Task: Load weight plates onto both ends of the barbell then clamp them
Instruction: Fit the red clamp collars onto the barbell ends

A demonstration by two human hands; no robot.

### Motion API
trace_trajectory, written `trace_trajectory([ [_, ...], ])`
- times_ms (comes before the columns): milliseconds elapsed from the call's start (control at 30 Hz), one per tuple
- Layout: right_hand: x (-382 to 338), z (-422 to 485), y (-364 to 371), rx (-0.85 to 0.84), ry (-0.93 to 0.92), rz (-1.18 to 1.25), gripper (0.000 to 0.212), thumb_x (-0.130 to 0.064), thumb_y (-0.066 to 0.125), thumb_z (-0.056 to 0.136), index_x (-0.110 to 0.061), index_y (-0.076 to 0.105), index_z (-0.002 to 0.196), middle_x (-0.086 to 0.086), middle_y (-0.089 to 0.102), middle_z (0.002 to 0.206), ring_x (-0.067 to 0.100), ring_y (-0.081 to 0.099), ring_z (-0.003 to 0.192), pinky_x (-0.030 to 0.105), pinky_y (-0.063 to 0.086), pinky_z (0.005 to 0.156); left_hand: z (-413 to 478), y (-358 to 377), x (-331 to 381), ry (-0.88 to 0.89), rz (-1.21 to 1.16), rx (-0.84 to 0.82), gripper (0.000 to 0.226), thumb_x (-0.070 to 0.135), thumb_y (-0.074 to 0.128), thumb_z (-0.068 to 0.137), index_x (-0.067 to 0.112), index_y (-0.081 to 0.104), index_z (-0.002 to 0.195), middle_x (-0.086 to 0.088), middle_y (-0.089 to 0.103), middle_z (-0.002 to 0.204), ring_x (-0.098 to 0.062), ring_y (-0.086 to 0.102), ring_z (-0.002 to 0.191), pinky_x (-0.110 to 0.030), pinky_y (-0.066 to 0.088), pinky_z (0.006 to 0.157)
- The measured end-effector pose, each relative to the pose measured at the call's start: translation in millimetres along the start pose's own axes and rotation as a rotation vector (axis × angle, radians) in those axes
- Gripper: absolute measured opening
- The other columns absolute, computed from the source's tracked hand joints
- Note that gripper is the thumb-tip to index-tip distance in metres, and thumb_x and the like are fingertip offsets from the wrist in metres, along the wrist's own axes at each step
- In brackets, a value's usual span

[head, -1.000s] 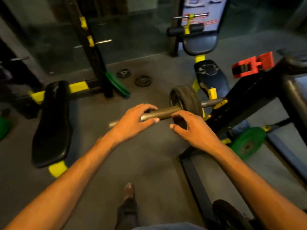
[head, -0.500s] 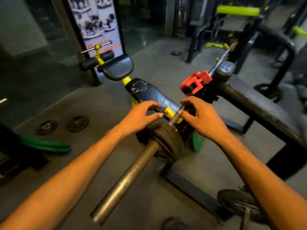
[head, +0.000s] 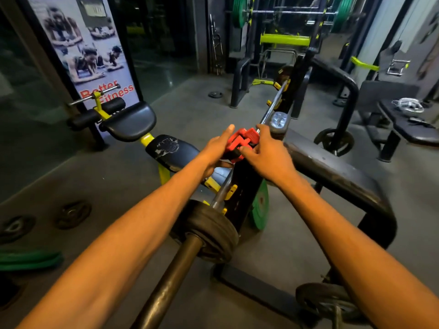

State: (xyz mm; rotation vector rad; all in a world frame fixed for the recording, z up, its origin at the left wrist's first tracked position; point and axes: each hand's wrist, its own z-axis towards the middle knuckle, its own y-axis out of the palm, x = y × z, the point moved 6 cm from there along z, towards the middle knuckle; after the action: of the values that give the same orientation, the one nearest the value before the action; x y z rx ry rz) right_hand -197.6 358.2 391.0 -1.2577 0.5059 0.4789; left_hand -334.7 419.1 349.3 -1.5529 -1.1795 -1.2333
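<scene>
Both hands were on the red clamp [head: 240,142], which sat atop the black rack upright [head: 244,184] beside the bar, not yet on the sleeve. Left hand [head: 217,148] lay flat along the clamp's left side, fingers extended; right hand [head: 268,153] curled over its right side, thumb tucked under, so it looked like a two-handed pickup (whether either hand was fully closed on it I cannot tell). Barbell [head: 180,264] ran from bottom centre toward the far rack, resting in yellow hooks; black weight plates [head: 209,231] were already on the near sleeve, bare sleeve end nearer the camera. Judged handling: clamp looked like rigid plastic, light, easy one-hand carry, best held by the body with the lever free; plates heavy, stiff, rubbery. Green plate [head: 260,205] leaned just behind the upright. Readable writing: poster [head: 83,51] read "Better Fitness" in red. No brand legible on clamp or plates.
</scene>
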Motion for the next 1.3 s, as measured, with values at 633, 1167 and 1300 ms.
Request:
trace_trajectory([
  [633,-105,-68,118,-0.354,-0.301,0.374,0.043,-0.047,0.069,0.088,-0.022,0.057,0.121,0.0,0.073,0.097,0.022,0.069,0.088,0.042,0.055,0.08,-176,-145,-83,0.046,-0.269,0.562,0.011,0.03,0.057,0.101,0.022,0.058,0.093,-0.015,0.066,0.099,-0.026,0.066,0.089,-0.063,0.054,0.091],
  [1167,-147,-295,180,-0.616,-0.185,0.543,0.048,-0.036,0.085,0.078,-0.031,0.056,0.117,0.012,0.068,0.071,0.016,0.065,0.057,0.049,0.059,0.069,-427,-200,-203,-0.035,-0.217,0.428,0.038,0.017,0.063,0.09,0.016,0.065,0.128,-0.001,0.074,0.11,-0.012,0.07,0.093,-0.028,0.059,0.073],
  [1300,-144,-356,184,-0.539,-0.132,0.464,0.048,-0.028,0.087,0.08,-0.025,0.058,0.118,0.005,0.072,0.07,0.008,0.069,0.062,0.032,0.058,0.068,-451,-209,-240,-0.083,-0.186,0.326,0.035,0.009,0.062,0.095,0.014,0.065,0.129,-0.003,0.074,0.117,-0.013,0.071,0.099,-0.032,0.062,0.073],
])
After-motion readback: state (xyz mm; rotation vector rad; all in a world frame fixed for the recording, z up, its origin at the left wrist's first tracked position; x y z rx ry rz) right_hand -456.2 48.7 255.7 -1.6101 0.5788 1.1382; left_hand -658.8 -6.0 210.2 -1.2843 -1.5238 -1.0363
